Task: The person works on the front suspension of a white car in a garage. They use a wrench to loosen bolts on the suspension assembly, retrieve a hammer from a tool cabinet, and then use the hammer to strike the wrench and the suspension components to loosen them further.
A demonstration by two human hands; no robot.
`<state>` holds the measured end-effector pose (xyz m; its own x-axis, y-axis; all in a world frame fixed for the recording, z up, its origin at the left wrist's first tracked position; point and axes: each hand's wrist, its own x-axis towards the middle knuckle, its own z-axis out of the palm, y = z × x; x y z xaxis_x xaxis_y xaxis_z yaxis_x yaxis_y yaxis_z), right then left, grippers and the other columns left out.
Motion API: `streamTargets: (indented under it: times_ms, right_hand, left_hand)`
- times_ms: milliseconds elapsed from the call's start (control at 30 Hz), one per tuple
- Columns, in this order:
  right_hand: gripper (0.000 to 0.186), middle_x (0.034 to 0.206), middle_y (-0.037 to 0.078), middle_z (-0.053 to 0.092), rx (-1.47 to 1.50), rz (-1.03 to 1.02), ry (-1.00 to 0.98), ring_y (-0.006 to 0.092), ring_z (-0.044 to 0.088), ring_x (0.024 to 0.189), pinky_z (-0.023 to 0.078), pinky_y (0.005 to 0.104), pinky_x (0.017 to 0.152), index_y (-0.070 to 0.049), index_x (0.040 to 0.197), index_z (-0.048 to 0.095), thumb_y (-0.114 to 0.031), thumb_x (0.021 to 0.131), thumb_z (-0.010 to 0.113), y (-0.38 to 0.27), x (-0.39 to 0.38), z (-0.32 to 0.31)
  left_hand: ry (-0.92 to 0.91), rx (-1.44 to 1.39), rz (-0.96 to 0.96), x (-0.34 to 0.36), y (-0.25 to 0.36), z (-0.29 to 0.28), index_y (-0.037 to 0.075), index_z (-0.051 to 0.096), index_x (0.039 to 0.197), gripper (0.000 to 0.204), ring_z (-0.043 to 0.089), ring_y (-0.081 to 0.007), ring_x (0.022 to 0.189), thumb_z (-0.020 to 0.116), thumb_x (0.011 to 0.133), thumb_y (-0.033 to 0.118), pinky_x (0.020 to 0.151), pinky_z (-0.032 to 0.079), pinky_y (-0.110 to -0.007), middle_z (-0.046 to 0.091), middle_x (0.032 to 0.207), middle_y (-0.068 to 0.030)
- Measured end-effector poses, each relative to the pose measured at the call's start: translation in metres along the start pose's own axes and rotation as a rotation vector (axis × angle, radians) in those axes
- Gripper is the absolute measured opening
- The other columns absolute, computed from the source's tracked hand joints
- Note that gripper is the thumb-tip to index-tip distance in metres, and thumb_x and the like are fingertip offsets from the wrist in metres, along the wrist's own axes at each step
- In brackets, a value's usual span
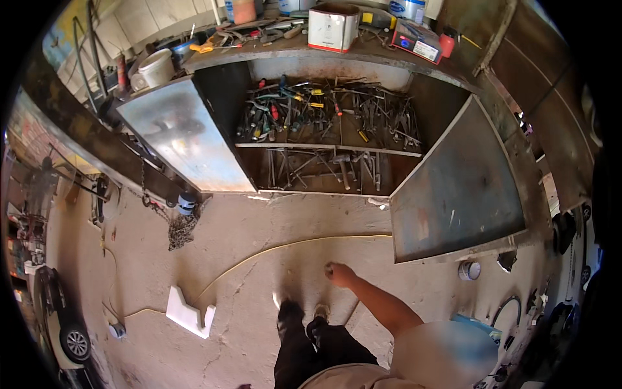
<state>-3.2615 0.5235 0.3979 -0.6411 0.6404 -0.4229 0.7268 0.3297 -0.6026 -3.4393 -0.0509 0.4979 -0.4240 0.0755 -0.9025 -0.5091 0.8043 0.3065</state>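
Observation:
My right arm reaches across in front of my legs, and my right hand (339, 275) is closed above the floor. Whatever it may hold is too small to make out. Only a small dark bit at the lower edge, left of my body, could be my left hand (243, 386); its fingers do not show. Ahead stands a metal cabinet (329, 146) with both doors swung wide. Its upper shelf is heaped with screwdrivers, pliers and wrenches (382, 117). On the lower shelf lie a hammer (343, 170) and several metal bars. Neither hand touches the cabinet.
A yellow hose (285, 245) crosses the floor toward the right door (460, 188). White foam (188, 314) lies at left, a chain heap (183, 230) beyond it. A can (469, 270) stands at right. Boxes (333, 29), a bucket (156, 68) and tools crowd the cabinet top.

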Motion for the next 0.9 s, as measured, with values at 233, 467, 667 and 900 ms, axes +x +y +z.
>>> streamTargets:
  times_ms: [233, 467, 667, 900]
  right_hand:
    - [0.034, 0.083, 0.018, 0.068, -0.008, 0.129, 0.271, 0.0348, 0.066, 0.081, 0.052, 0.0442, 0.073, -0.007, 0.113, 0.058, -0.029, 0.087, 0.059, 0.022, 0.154, -0.092]
    - [0.047, 0.089, 0.021, 0.067, -0.06, 0.513, 0.479, 0.0392, 0.064, 0.085, 0.051, 0.0491, 0.075, -0.008, 0.126, 0.048, -0.028, 0.086, 0.06, 0.08, 0.207, -0.18]
    - [0.052, 0.102, 0.022, 0.063, -0.257, 0.578, 0.67, 0.04, 0.061, 0.095, 0.05, 0.0476, 0.081, -0.004, 0.126, 0.045, -0.026, 0.082, 0.063, 0.108, 0.273, -0.262]
    - [0.069, 0.126, 0.029, 0.051, -0.638, 0.477, 0.609, 0.0399, 0.053, 0.115, 0.045, 0.0463, 0.094, 0.0, 0.136, 0.038, -0.039, 0.083, 0.058, 0.148, 0.369, -0.351]
  left_hand:
    - [-0.121, 0.15, 0.281, 0.116, 0.219, 0.041, -0.006, 0.055, 0.111, 0.032, 0.068, -0.0231, 0.064, 0.046, 0.096, 0.021, 0.053, 0.053, -0.031, 0.069, 0.081, -0.0166]
    - [-0.158, 0.189, 0.263, 0.153, 0.315, 0.082, -0.006, 0.054, 0.114, 0.034, 0.069, -0.0222, 0.069, 0.048, 0.095, 0.021, 0.052, 0.051, -0.029, 0.069, 0.081, -0.0154]
    - [-0.132, 0.128, 0.287, 0.161, 0.356, 0.133, -0.004, 0.054, 0.115, 0.03, 0.069, -0.0211, 0.068, 0.049, 0.095, 0.017, 0.054, 0.051, -0.029, 0.069, 0.082, -0.0138]
    - [-0.078, 0.14, 0.288, 0.188, 0.328, 0.201, -0.005, 0.059, 0.11, 0.031, 0.069, -0.0232, 0.071, 0.054, 0.09, 0.019, 0.062, 0.055, -0.033, 0.069, 0.079, -0.0166]
